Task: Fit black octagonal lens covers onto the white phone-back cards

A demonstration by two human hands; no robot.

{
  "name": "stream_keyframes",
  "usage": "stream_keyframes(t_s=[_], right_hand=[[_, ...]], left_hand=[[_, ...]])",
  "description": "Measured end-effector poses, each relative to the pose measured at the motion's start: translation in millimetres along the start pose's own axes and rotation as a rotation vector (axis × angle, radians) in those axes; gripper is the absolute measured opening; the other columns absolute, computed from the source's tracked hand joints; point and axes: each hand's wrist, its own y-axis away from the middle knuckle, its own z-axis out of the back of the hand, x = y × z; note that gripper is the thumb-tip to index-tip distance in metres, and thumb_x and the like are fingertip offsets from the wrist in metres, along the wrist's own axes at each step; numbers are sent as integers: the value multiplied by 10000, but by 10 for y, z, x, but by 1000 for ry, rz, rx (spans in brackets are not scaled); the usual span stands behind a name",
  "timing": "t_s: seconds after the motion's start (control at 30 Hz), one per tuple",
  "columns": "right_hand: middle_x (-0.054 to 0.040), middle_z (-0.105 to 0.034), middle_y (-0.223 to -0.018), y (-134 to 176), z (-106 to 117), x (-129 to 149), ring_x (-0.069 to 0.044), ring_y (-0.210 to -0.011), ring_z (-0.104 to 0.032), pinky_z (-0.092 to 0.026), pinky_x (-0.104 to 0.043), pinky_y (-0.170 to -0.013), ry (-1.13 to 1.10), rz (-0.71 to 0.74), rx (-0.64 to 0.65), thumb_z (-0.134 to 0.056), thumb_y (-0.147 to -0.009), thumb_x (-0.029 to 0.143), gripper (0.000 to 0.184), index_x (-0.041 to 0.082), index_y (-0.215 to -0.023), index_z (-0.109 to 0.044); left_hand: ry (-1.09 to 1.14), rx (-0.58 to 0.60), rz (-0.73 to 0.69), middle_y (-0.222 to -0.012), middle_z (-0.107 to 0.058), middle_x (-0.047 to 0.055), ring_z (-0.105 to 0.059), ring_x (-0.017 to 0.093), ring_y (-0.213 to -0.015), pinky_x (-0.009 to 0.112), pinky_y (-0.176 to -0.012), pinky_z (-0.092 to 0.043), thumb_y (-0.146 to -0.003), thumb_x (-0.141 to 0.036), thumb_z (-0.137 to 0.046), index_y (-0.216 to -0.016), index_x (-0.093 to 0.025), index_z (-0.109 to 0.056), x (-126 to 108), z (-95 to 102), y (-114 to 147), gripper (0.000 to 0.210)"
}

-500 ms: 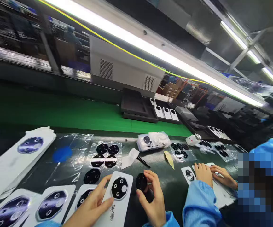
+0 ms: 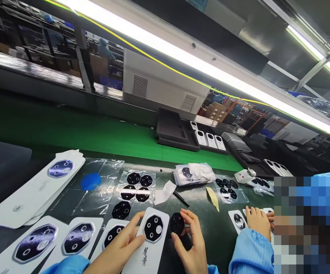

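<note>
Gripping white panel (image 2: 155, 245) w/ L hand (image 2: 126, 241), blk disc (image 2: 177, 223) w/ R hand (image 2: 193, 238); blk tray (image 2: 205, 127) holds small panels (image 2: 211, 143).

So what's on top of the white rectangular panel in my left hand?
A black octagon and dark lettering; your left hand hides part of the panel.

Four tray panels (image 2: 210, 141) at three o'clock, three spread panels (image 2: 79, 238) at eight, four grouped discs (image 2: 146, 180) at seven, five grouped discs (image 2: 227, 183) at four, one held panel (image 2: 153, 242), one held disc (image 2: 177, 223) at six
</note>
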Motion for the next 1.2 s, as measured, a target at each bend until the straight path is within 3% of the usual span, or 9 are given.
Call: stream_keyframes(t_s=[0.17, 0.27, 0.33, 0.5, 0.6, 0.73, 0.9, 1.03, 1.2], right_hand=[[-96, -578, -1196, -6, 29, -33, -228, -1015, -631, -572, -259, -689, 32, 56, 74, -599, -797, 147, 426, 251, -1207, -547], [-95, -571, -1202, 6, -6, -9, -225, -1022, -615, -567, -264, -689, 5, 13, 9, -572, -796, 149, 404, 249, -1188, -556], [-101, -570, -1197, 19, -50, 25, -233, -1026, -602, -561, -276, -686, -23, -33, -51, -554, -790, 157, 379, 236, -1160, -572], [-94, -580, -1186, 34, -110, 85, -229, -1023, -600, -555, -281, -712, -31, -71, -98, -541, -793, 176, 347, 234, -1132, -583], [-92, -589, -1181, 26, -79, 68, -224, -1020, -610, -560, -286, -742, -13, -69, -107, -537, -797, 170, 353, 233, -1142, -576], [-95, -608, -1176, 3, 15, -8, -229, -1020, -638, -578, -273, -725, 41, 4, -12, -584, -788, 161, 386, 239, -1166, -574], [-97, -606, -1201, -1, 51, -53, -228, -1045, -635, -581, -270, -741, 45, 19, 45, -599, -785, 151, 415, 236, -1190, -562], [-98, -616, -1183, 31, -41, -8, -239, -1065, -615, -569, -298, -783, -10, -49, -53, -577, -758, 140, 397, 219, -1147, -574], [-90, -612, -1167, 59, -154, -22, -240, -1063, -609, -560, -335, -831, 19, 11, -120, -534, -715, 102, 463, 235, -1158, -538]], left_hand=[[-103, -139, 47, -1241, -646, 25, -555, 296, -1174, 271, -791, -495, -648, -568, -651, -1331, -242, -396, -52, -40, 46, 798], [-147, -169, 45, -1414, -503, 18, -347, 328, -1354, 276, -799, -498, -657, -581, -625, -1344, -246, -394, -53, -34, 43, 798], [-177, -140, 42, -1447, -463, 16, -291, 329, -1383, 281, -817, -495, -670, -587, -609, -1358, -242, -378, -45, -21, 31, 803], [-203, -125, 29, -1321, -587, 29, -433, 343, -1289, 303, -866, -472, -684, -597, -581, -1350, -227, -386, -25, -25, 18, 786], [-204, -144, 33, -1279, -617, 24, -420, 335, -1298, 292, -857, -471, -670, -596, -598, -1341, -234, -386, -21, -42, 24, 791], [-199, -145, 53, -1226, -648, 21, -475, 315, -1248, 278, -853, -466, -657, -611, -613, -1329, -240, -385, -22, -50, 25, 801], [-171, -54, 13, -1099, -703, 11, -639, 237, -985, 257, -781, -478, -700, -603, -612, -1320, -232, -368, 21, -21, -22, 763], [-106, 20, -40, -1009, -727, 16, -672, 213, -831, 264, -721, -492, -714, -601, -634, -1335, -217, -328, 107, 11, -86, 792], [-93, -39, -29, -938, -743, 3, -687, 232, -817, 268, -683, -511, -663, -632, -680, -1291, -242, -391, 206, 31, -138, 793]])
